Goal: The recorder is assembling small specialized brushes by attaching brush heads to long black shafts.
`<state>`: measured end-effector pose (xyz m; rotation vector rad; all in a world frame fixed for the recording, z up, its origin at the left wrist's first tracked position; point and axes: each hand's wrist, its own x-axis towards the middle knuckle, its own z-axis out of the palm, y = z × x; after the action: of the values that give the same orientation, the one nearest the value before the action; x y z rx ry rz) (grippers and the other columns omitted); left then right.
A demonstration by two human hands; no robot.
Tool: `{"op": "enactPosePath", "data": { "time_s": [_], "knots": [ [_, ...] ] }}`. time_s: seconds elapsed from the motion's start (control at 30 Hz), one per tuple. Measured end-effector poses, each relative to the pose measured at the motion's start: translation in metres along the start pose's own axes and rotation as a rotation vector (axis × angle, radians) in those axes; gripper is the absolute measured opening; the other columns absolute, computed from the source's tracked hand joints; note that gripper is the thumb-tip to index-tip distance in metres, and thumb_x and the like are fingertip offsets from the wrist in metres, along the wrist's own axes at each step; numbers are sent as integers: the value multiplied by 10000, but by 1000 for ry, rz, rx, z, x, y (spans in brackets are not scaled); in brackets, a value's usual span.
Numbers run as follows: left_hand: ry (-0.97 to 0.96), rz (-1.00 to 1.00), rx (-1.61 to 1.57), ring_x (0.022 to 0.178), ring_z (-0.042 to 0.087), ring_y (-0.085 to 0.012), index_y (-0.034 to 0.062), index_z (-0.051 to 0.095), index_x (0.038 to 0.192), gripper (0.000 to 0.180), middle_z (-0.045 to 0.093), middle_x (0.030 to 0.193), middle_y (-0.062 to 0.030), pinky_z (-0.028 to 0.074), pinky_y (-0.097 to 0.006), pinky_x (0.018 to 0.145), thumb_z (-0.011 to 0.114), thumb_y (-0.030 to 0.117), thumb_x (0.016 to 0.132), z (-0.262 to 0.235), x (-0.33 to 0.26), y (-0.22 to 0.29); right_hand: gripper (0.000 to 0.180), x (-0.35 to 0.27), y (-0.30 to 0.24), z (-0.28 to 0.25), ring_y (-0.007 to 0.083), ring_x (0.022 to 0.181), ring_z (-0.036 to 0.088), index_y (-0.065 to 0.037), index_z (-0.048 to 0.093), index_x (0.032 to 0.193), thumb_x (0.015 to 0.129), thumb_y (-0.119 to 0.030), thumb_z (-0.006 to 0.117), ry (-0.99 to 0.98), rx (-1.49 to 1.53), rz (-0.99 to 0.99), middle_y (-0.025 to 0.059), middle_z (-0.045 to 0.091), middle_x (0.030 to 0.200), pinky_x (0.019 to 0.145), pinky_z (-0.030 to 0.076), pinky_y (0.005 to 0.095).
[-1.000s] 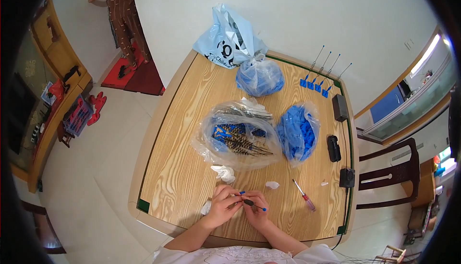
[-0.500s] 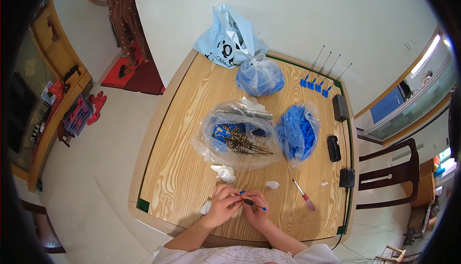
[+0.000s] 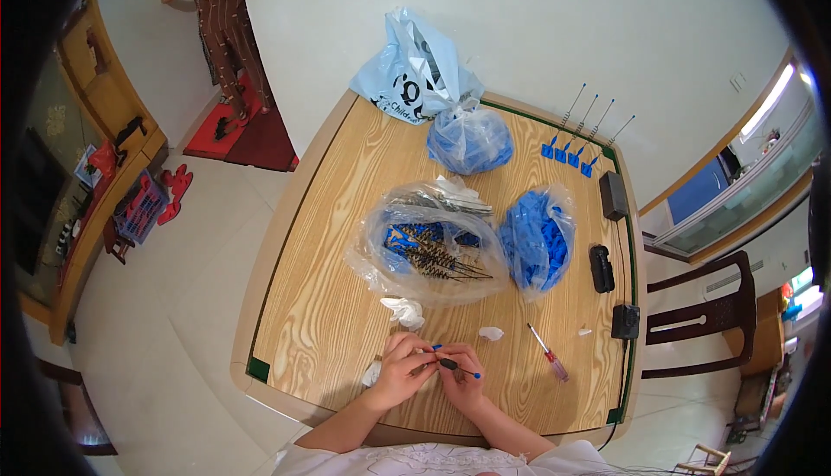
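Close to the table's near edge, my left hand (image 3: 407, 370) and my right hand (image 3: 462, 379) meet with bent fingers. Between them they grip a thin dark brush (image 3: 448, 363) whose blue tip points to the right. A small blue piece (image 3: 436, 347) shows at my left fingertips; whether it joins the brush is hidden. Beyond my hands lies an open clear bag (image 3: 368, 260) of dark spiral brushes (image 3: 437, 255) with blue parts. To its right, another clear bag holds blue pieces (image 3: 538, 238). Several finished-looking brushes on blue blocks (image 3: 567, 157) stand at the far right.
A screwdriver (image 3: 555, 363) lies right of my hands. Crumpled white scraps (image 3: 403, 311) lie nearby. Black boxes (image 3: 613, 196) line the table's right side. A tied bag of blue pieces (image 3: 469, 143) and a light blue bag (image 3: 402, 73) sit behind. Another person (image 3: 227, 30) stands far left.
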<state>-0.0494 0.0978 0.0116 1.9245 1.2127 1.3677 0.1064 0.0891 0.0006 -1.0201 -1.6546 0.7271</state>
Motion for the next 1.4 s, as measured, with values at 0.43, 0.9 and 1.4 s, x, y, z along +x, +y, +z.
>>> {"op": "enactPosePath", "data": {
  "time_s": [0.43,0.9,1.4],
  "knots": [
    [5,5,-1,921,543,-245,79,696,829,232,629,927,-30,402,-373,799,792,60,619,0,-1,1,173,-1,-4,1,273,936,600,-18,627,944,790,61,637,6,-1,26,130,617,984,818,496,361],
    [-3,3,-3,920,546,-248,77,695,839,250,631,941,-35,402,-376,795,796,48,612,0,0,0,161,0,0,0,273,928,601,-13,628,968,818,43,622,-8,-6,6,139,612,982,814,495,360],
    [6,5,-9,920,546,-254,80,696,849,248,627,931,-35,400,-373,800,789,44,622,-1,1,2,150,0,0,1,276,916,600,-10,625,964,823,39,615,13,0,-10,138,610,976,798,495,355]
  ]
}}
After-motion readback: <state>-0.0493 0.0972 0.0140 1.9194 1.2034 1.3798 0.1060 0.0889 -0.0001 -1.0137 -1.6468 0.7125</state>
